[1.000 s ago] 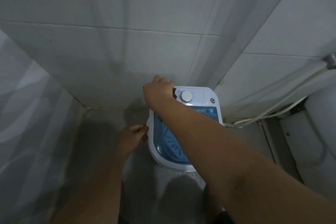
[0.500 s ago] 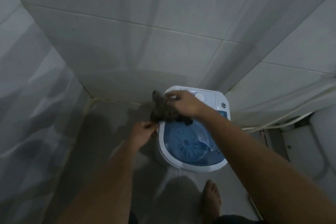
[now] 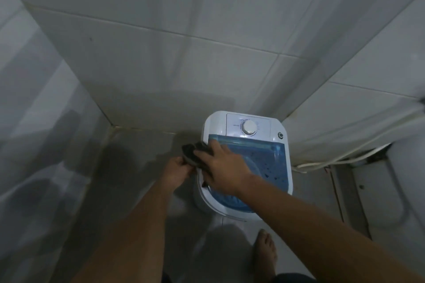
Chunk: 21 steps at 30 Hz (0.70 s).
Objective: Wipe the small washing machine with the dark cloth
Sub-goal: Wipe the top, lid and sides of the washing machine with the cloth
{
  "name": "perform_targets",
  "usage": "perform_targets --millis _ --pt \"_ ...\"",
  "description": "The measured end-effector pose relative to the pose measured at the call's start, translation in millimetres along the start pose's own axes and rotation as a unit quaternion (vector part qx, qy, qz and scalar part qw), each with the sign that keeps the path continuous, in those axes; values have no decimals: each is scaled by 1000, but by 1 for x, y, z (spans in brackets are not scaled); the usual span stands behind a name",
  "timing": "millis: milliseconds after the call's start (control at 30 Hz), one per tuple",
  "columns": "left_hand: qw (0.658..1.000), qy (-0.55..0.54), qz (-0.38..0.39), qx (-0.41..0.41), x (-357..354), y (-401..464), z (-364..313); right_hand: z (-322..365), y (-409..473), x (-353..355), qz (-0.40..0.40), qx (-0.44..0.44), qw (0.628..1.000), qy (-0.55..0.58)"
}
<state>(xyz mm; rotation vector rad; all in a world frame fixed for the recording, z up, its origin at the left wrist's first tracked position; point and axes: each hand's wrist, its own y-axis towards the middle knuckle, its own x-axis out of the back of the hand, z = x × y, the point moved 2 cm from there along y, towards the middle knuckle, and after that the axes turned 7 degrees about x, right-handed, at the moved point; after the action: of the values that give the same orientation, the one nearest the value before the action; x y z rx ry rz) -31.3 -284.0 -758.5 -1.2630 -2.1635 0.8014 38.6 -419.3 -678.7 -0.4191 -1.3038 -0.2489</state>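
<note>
- A dim corner with pale tiled walls (image 3: 161,71) and a grey tiled floor (image 3: 138,158).
- A small white washing machine (image 3: 247,142) stands in the corner against the wall, with a round white dial (image 3: 249,127) on top and a clear blue lid (image 3: 269,158).
- The person's right hand (image 3: 220,167) lies flat, fingers spread, pressing a dark cloth (image 3: 195,153) onto the machine's left edge.
- The left hand (image 3: 178,169), just beside the machine, pinches the cloth's hanging end.
- A bare foot (image 3: 264,253) stands on the floor nearby.
- White cables (image 3: 345,158) run along the right wall.
</note>
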Motion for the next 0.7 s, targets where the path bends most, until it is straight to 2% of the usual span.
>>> perform_targets --millis 67,133,233,267,333,400,467,533,600,633,700 --pt "1000 10 0 -10 0 -1 0 -7 -1 17 29 -12 995 99" --pt "1000 -7 9 -24 0 -2 0 -25 10 37 -28 -46 983 177" --pt "999 -27 11 -37 -1 -4 -3 -67 27 49 -152 -153 963 161" --pt "999 -29 12 -37 -2 -5 -4 -75 31 46 -157 -184 959 150" --pt "999 -34 15 -33 -3 -3 -4 -73 30 32 -118 -213 963 115" --pt "999 -28 13 -30 -2 -3 -4 -53 17 16 -81 -183 977 72" --pt "999 -15 17 -34 -2 -2 -4 -26 -9 4 -55 -107 991 57" --pt "999 -11 19 -34 -3 -3 -5 -5 -39 -2 -17 -15 995 96" --pt "999 -19 10 -31 -3 -3 -4 -8 -63 2 45 41 982 177" --pt "999 -19 13 -32 -3 -3 -4 -16 -72 6 63 48 977 199" --pt "999 -12 21 -38 -3 -3 -2 -44 -82 17 4 5 978 207"
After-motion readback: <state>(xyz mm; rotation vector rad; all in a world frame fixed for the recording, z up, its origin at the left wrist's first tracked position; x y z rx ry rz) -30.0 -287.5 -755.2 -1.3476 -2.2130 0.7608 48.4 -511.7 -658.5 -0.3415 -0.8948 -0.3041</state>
